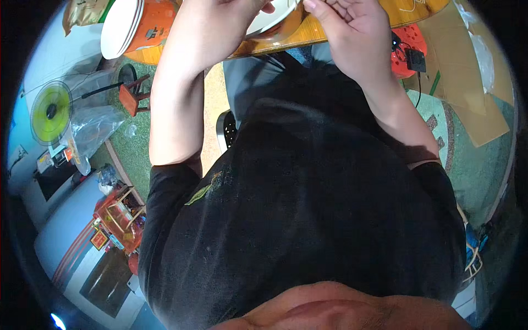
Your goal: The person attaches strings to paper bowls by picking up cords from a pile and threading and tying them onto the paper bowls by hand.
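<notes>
My left hand (234, 16) is at the top edge beside a white-rimmed round container (269, 21); most of its fingers are cut off or hidden. On the container's other side is my right hand (357, 27), palm partly turned up, with fingers curled and thumb pressed in at the rim. Something thin and pale seems to be at that thumb tip, too small to name. The container stands near the front edge of a wooden table (319, 32), and its far part lies outside the view.
Left on the table are stacked white round pieces (118, 30) against an orange printed container (157, 27). A thin string (415, 6) lies at the right. Beyond are a red stool (406, 60) with a black adapter (416, 60), cardboard (454, 77), a fan (51, 113) and a small wooden stool (130, 100).
</notes>
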`<state>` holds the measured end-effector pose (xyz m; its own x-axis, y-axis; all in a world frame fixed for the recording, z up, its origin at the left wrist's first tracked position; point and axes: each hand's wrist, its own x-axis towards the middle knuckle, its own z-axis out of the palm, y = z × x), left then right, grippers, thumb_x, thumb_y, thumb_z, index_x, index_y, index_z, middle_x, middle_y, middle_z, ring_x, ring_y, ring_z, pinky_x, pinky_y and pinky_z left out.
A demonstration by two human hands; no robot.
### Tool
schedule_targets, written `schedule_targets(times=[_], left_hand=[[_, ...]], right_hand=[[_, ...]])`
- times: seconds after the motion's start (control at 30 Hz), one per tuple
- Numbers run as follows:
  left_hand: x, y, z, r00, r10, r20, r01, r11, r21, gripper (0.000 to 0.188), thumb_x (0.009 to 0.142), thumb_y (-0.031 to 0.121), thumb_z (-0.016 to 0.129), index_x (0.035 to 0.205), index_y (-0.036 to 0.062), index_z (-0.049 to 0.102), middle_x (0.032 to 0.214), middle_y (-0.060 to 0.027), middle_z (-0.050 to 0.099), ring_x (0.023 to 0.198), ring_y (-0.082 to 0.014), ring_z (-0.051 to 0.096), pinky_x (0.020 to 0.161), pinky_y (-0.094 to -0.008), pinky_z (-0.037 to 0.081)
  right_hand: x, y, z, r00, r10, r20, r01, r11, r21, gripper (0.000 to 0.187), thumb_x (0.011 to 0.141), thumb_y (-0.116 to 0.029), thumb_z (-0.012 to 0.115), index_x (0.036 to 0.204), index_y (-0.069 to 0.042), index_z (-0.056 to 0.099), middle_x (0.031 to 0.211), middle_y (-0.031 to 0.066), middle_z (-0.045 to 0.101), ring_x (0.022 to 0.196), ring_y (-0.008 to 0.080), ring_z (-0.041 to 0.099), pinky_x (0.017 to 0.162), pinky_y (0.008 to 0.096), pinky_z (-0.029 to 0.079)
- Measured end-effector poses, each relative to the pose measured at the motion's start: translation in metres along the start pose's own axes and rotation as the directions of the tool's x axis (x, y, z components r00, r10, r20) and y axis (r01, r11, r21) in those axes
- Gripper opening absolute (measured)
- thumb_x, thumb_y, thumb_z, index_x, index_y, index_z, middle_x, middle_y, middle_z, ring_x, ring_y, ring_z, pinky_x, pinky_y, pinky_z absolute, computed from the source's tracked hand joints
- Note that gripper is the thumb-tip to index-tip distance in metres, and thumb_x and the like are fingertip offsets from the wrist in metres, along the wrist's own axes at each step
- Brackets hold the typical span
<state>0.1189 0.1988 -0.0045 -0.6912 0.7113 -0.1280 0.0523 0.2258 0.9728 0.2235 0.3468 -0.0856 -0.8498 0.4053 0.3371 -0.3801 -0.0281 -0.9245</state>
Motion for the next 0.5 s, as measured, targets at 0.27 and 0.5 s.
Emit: schedule_targets(times=[0.27,0.5], left_hand=[[-0.012,0.021,0.008,0.989,0.111,-0.098,-0.049,0.871,0.489,0.010,0.105,0.005,0.059,0.100,-0.0033,0.058,0.087,-0.0036,0.060,0.082,-0.0113,0.058,0.077,-0.0268,0.050],[-0.017,0.011,0.008,0.980,0.187,-0.068,-0.157,0.938,0.309,0.007,0.105,0.004,0.058,0.102,-0.0021,0.058,0.090,-0.0031,0.063,0.085,-0.0103,0.061,0.079,-0.0261,0.051]], right_hand=[[-0.007,-0.009,-0.009,0.994,0.095,-0.055,-0.097,0.994,-0.041,0.015,0.097,0.005,0.062,0.104,-0.005,0.053,0.093,-0.0019,0.055,0.083,0.0032,0.051,0.074,0.0192,0.043],[-0.004,0.012,-0.013,0.943,-0.329,-0.037,0.295,0.785,0.545,0.014,0.098,0.005,0.061,0.106,-0.004,0.054,0.094,-0.0008,0.056,0.084,0.0040,0.051,0.075,0.0193,0.042]])
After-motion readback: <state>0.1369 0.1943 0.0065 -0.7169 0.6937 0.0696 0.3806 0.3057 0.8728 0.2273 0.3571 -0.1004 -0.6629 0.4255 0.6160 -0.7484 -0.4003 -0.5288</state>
